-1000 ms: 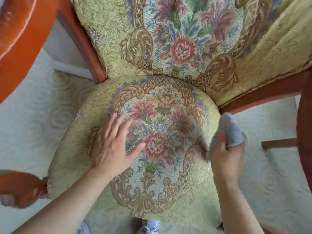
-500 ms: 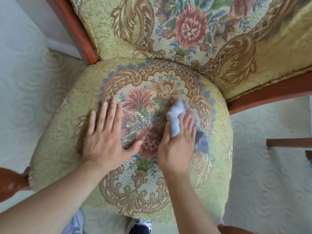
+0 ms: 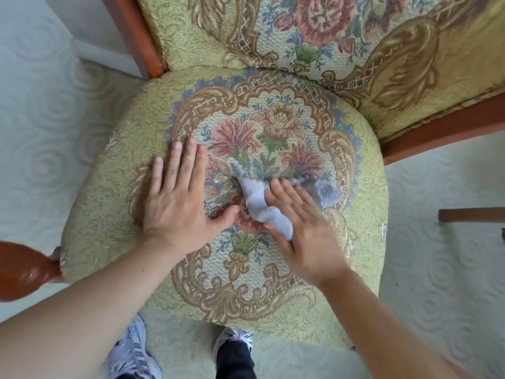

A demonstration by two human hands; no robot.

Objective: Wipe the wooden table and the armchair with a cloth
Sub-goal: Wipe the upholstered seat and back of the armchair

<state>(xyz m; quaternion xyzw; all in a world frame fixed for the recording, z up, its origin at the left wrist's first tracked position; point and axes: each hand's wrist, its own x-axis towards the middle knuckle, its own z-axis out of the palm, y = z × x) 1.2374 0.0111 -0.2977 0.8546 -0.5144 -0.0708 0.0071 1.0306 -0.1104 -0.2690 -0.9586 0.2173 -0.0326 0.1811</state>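
Two hands: both lie on the seat of the armchair, side by side near its middle.
Left hand: flat on the upholstery, palm down, fingers straight and close together, thumb spread toward the right; it holds nothing.
Right hand: laid over the cloth, fingers stretched forward and slightly blurred, pressing the fabric down; one fold of the cloth comes up between thumb and forefinger, so the thumb side pinches it.
Cloth: pale grey-blue, crumpled, lying on the flower pattern at the seat's centre; part shows left of the right hand's fingers, and a blurred corner shows beyond the fingertips to the right.
Armchair: yellow-green tapestry with red flowers and brown scrolls, round seat, padded back above, reddish wooden frame at the upper left and at the right edge.
Armrest: rounded glossy wood, at the left edge, just beside the seat's front corner.
Floor: pale carpet with a swirl relief, on both sides of the chair.
Shoes: two toes showing under the seat's front edge.
Wooden bar: at the right edge; what it belongs to I cannot tell.
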